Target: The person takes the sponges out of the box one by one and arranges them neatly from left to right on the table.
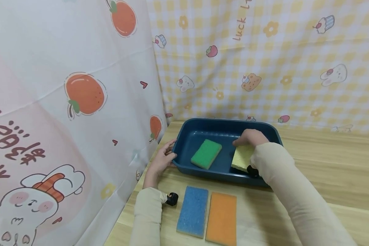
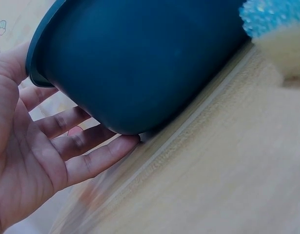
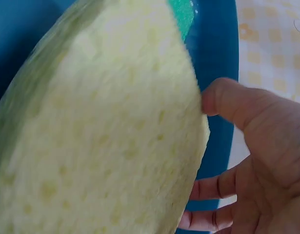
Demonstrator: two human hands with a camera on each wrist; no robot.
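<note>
A dark blue rectangular baking dish [image 1: 227, 175] stands on the table, with a green-topped sponge [image 1: 206, 153] lying flat in its left half. My left hand [image 1: 163, 159] is at the dish's left end; in the left wrist view its fairly straight fingers [image 2: 101, 158] touch the outer wall below the rim. Over the dish's right half, my right hand [image 1: 254, 137] holds a pale yellow sponge [image 1: 242, 158]. In the right wrist view the thumb is at this sponge's edge and other fingers are partly hidden behind it.
A blue sponge [image 1: 192, 212] and an orange sponge [image 1: 222, 218] lie side by side on the wooden table [image 1: 326, 160] in front of the dish. Printed cloths [image 1: 264, 61] hang behind and at the left. Each wrist has a black device [image 1: 172, 199].
</note>
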